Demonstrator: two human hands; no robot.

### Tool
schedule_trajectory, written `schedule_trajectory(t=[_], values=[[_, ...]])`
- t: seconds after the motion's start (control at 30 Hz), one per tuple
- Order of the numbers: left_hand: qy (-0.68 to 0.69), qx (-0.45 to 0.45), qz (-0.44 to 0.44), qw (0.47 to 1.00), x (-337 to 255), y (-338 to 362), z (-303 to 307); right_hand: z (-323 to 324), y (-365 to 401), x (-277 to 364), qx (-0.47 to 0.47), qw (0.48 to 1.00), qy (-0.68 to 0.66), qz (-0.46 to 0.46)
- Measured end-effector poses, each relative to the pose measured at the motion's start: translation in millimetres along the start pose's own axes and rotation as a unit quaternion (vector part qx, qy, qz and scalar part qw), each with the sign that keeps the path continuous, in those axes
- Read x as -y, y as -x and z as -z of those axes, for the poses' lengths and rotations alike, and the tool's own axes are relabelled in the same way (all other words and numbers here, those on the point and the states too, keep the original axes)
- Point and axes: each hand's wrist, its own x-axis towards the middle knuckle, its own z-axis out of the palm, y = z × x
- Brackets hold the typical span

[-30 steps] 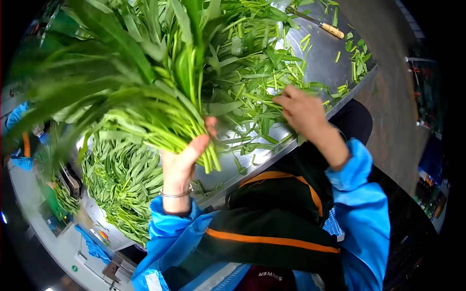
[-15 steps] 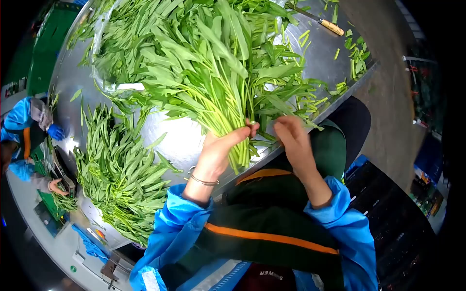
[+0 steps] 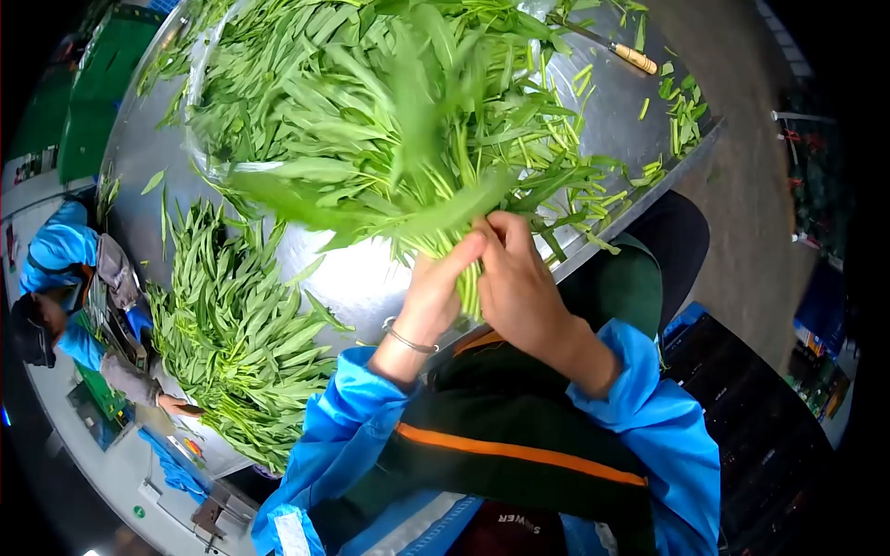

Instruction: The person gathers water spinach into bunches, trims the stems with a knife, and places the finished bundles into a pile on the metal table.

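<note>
A bunch of water spinach (image 3: 436,185) fans away from me over the table edge, its upper leaves blurred. My left hand (image 3: 434,289) is wrapped round its stems, with the cut ends poking out below. Against the stems on the other side, my right hand (image 3: 524,289) is closed, thumb and index finger pinched where a leafy stalk lies across the bunch. Its fingertips almost meet my left thumb. Exactly which stalks the right fingers grip is hidden.
A metal table (image 3: 324,269) carries a large heap of water spinach (image 3: 287,102) and another pile (image 3: 241,343) at left. A wooden-handled knife (image 3: 635,57) lies at upper right beside stem scraps (image 3: 686,116). A co-worker (image 3: 69,269) reaches toward the left pile.
My right hand has moved left onto the bunch and closed there. The bunch's leaves have shifted, with some now lying crosswise. At left, the co-worker has leaned in, a hand nearer the pile.
</note>
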Motion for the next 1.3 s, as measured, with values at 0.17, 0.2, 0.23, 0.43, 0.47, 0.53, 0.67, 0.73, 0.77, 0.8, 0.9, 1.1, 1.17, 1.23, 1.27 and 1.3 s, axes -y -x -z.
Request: schedule_trajectory(t=[0.17,0.2,0.23,0.43,0.47,0.53,0.67,0.73,0.77,0.8,0.9,1.1,1.17,1.23,1.27,1.3], values=[[0.112,0.007,0.069,0.991,-9.2,-0.4,-3.9,26.4,32.1,5.8,-0.153,0.987,-0.051,0.024],[0.149,0.034,0.067,0.986,-7.9,-0.4,-6.7,19.3,41.1,0.0,-0.207,0.975,-0.085,0.015],[0.161,0.051,0.063,0.984,-6.8,2.4,-16.4,2.7,38.8,-1.4,-0.257,0.952,-0.165,0.01],[-0.144,0.067,-0.065,0.985,3.4,17.3,-37.7,8.8,37.4,9.6,-0.151,0.988,-0.029,0.011],[-0.163,0.078,-0.018,0.983,-7.6,16.7,-38.1,14.1,41.9,12.4,-0.148,0.988,-0.044,-0.013],[-0.415,0.066,-0.028,0.907,-18.0,15.8,-40.2,11.9,38.6,10.4,-0.121,0.97,-0.187,-0.095],[-0.64,0.158,-0.159,0.735,-17.8,14.3,-27.9,0.6,7.7,-16.0,-0.082,0.845,-0.5,-0.173],[-0.664,0.163,-0.129,0.718,-34.9,25.1,-38.0,-5.1,10.2,-32.0,-0.109,0.852,-0.478,-0.184],[-0.662,0.157,-0.099,0.726,-42.7,33.4,-43.7,-0.8,4.8,-32.8,-0.074,0.612,-0.702,-0.358],[-0.653,0.164,-0.129,0.728,-43.7,37.0,-39.9,2.6,4.9,-33.8,-0.058,0.598,-0.712,-0.363],[-0.683,0.16,-0.196,0.685,-34.5,38.9,-37.2,6.0,11.8,-34.2,-0.008,0.559,-0.743,-0.367],[-0.697,0.164,-0.208,0.666,-18.7,38.0,-44.1,5.6,23.0,-34.8,-0.024,0.538,-0.734,-0.413],[-0.64,0.173,-0.174,0.728,-22.5,41.4,-39.8,9.3,26.5,-41.9,-0.026,0.544,-0.728,-0.417],[-0.556,0.154,-0.112,0.809,-19.6,37.9,-23.4,10.9,29.9,-41.9,-0.019,0.603,-0.69,-0.399],[-0.473,0.135,-0.045,0.869,-17.8,35.2,-20.8,11.4,32.2,-41.4,-0.016,0.632,-0.669,-0.391],[-0.382,0.114,0.021,0.917,-17.4,31.4,-20.0,7.1,36.1,-42.2,-0.026,0.678,-0.629,-0.379]])
